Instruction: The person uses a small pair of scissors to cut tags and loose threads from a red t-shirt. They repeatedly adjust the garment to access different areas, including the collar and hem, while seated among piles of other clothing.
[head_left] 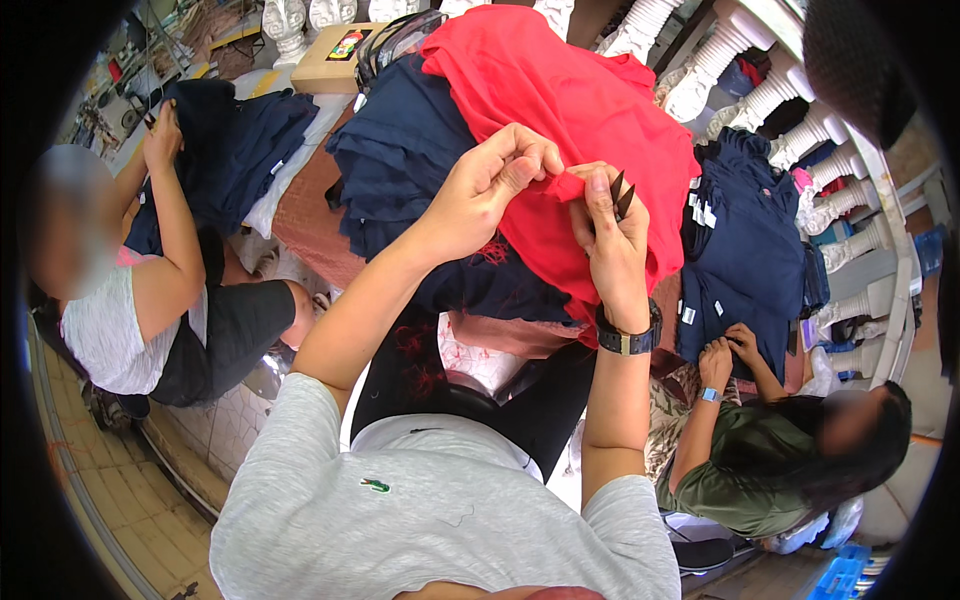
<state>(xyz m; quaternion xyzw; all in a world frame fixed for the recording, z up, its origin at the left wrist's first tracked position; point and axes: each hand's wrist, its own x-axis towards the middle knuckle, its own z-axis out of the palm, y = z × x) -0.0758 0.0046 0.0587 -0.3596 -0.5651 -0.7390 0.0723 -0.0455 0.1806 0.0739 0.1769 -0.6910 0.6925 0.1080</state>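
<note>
A red garment lies draped over a heap of clothes at the centre of the view, its near edge lifted toward the person. The left hand pinches a small fold of that red edge between thumb and bent fingers, closed tight on the cloth. The right hand, just beside it and almost touching, holds a small pair of dark thread snips, blades pointing up and slightly apart, next to the pinched fold; a dark wristwatch sits on this wrist. Under and to the left of the red garment lies a stack of navy garments. A second pile of navy clothes, bearing small white tags, lies to the right. The heaps rest on a counter covered with a reddish-brown cloth. At far left, another person in a white top reaches into a further navy pile. At lower right, a person in a green shirt handles the tagged pile. White balusters line the upper right.
</note>
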